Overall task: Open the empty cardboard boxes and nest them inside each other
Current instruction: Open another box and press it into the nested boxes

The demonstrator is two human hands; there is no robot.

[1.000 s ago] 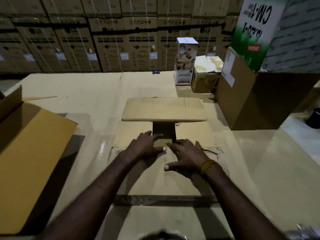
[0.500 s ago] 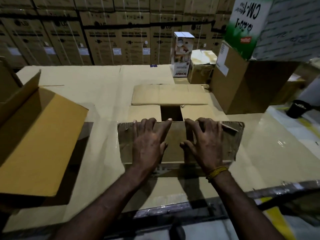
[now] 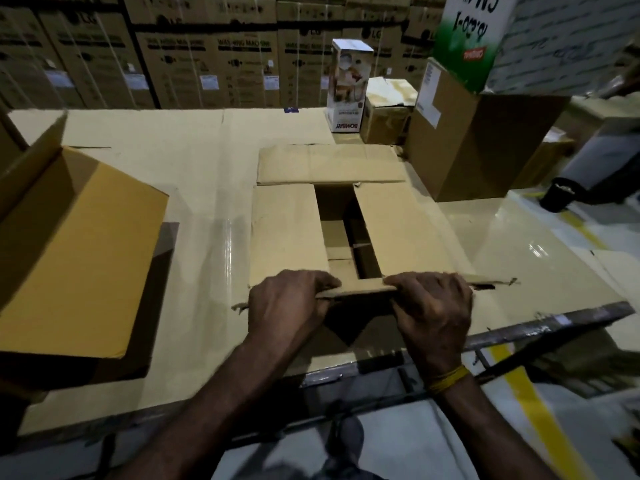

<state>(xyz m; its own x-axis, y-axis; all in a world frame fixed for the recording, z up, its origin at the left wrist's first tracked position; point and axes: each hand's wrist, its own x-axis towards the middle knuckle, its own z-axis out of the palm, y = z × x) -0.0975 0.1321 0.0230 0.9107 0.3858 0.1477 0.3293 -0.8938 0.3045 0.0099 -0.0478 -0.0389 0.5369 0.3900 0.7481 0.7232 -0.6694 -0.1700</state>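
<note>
**Near flap in both hands, box half opened**

The cardboard box [image 3: 349,216] sits in the middle of the counter [image 3: 207,161], right in front of the person. Its far flap [image 3: 330,164] is folded outward and lies flat; the 2 side flaps, the left flap [image 3: 285,233] and the right flap [image 3: 398,230], lie inward over the top with a dark gap between them. The left hand [image 3: 287,306] and right hand [image 3: 434,306] each have their grip clamped on the near flap [image 3: 360,288], fingers curled over its edge, 1 hand either side of the gap.

To do this step well, I judge the flap should be swung toward the person along its crease in 1 even motion, both hands pulling together so the torn right end does not rip further. The side flaps then need folding outward so the opening is full-width for nesting.

Counted: 1 box being opened; 1 yellow-brown box [image 3: 72,247] lying open at the near left; 1 large brown box [image 3: 485,147] at the far right with a green-and-white carton [image 3: 467,39] sticking out of it; 1 tall white printed box [image 3: 348,86]; 1 small brown box [image 3: 388,112] just beside it. A stacked wall of cartons [image 3: 207,50] runs along the far side, too many to count surely.
</note>
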